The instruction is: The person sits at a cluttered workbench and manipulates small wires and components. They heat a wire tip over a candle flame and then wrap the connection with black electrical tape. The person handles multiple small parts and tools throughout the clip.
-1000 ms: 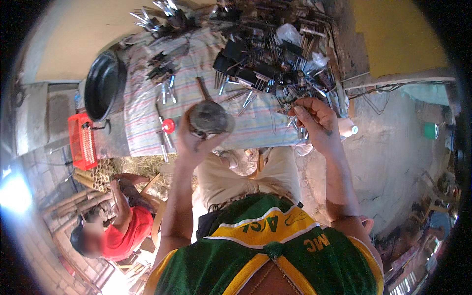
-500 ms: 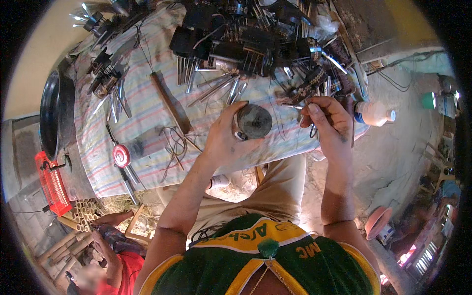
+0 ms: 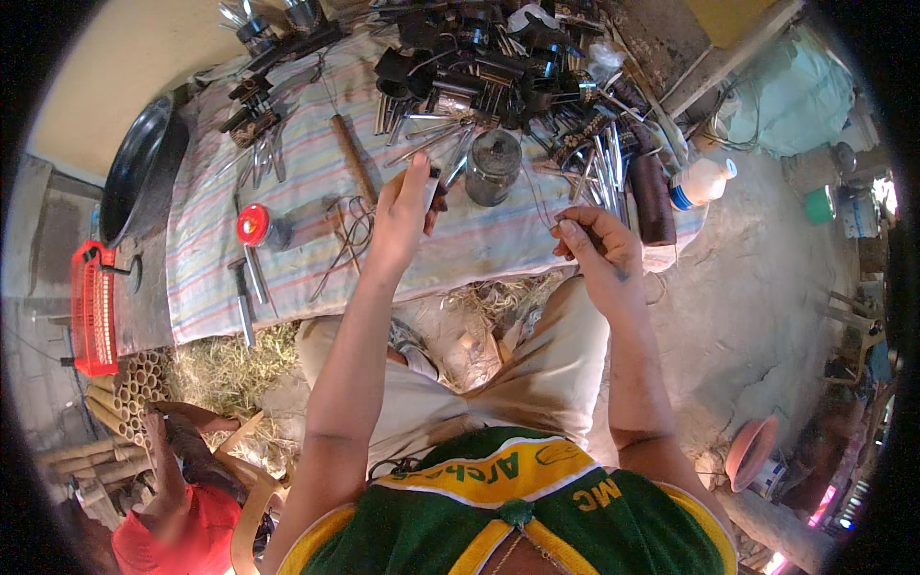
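Observation:
My left hand [image 3: 402, 213] is closed around a small pale object with a dark end [image 3: 433, 178], too little seen to name. To its right a lidded glass jar [image 3: 493, 171] stands upright on the cloth-covered table, apart from both hands. My right hand [image 3: 600, 251] pinches the end of a thin dark cord [image 3: 539, 203], which runs up toward the pile behind. A looped cord [image 3: 351, 232] and a wooden stick [image 3: 355, 159] lie on the cloth left of my left hand.
Dark bamboo-like pieces and metal rods [image 3: 479, 81] heap up at the back. A brown cylinder [image 3: 652, 201] and a white bottle [image 3: 703, 184] are at the right edge. A red-lidded jar [image 3: 255, 226] stands left. A person in red [image 3: 182, 527] sits at lower left.
My left hand has let go of the jar, which now stands on the table, and has moved left with the small pale object. My right hand has shifted slightly left. The view has tilted.

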`<state>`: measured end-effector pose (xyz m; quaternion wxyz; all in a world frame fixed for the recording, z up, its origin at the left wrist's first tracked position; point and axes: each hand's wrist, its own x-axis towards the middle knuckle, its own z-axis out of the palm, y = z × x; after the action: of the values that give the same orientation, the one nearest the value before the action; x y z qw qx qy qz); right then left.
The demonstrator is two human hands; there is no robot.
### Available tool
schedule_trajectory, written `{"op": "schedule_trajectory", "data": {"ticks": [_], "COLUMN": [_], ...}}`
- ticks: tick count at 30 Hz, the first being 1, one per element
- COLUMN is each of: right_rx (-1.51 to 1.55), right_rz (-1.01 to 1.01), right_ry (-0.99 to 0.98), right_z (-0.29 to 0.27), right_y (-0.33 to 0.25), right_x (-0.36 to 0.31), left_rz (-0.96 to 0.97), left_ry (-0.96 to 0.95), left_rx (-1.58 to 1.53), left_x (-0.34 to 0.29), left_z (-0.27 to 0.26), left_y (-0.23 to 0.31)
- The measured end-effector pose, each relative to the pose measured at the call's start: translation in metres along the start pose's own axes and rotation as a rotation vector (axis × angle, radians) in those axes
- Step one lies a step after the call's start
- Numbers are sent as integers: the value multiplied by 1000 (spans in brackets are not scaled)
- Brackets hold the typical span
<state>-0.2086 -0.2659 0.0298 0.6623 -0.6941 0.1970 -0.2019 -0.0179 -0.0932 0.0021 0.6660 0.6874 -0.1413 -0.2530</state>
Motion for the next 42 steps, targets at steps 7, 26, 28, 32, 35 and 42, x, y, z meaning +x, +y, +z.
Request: {"op": "schedule_trajectory", "data": {"ticks": [7,26,28,32,35,42], "right_rx": [-14,76,68,50,51,7], "right_rz": [51,120,109,111,112,47], "right_ry": [19,32,29,16,17,27], "right_z": [-15,-20,-20,-22,-22,-21], "right_y": [7,27,27,27,27,16], "right_x": [-58,-75,-75,-74,-73,-48], "left_rz": [17,340,343,356,321,148], "left_ry": [61,106,82,107,122,123], "left_rx": [172,690,667,669,738,275], "left_x": [26,46,46,47,46,28], "left_z": [35,40,41,40,39,33], "left_y": [32,8,8,2,0,11]}}
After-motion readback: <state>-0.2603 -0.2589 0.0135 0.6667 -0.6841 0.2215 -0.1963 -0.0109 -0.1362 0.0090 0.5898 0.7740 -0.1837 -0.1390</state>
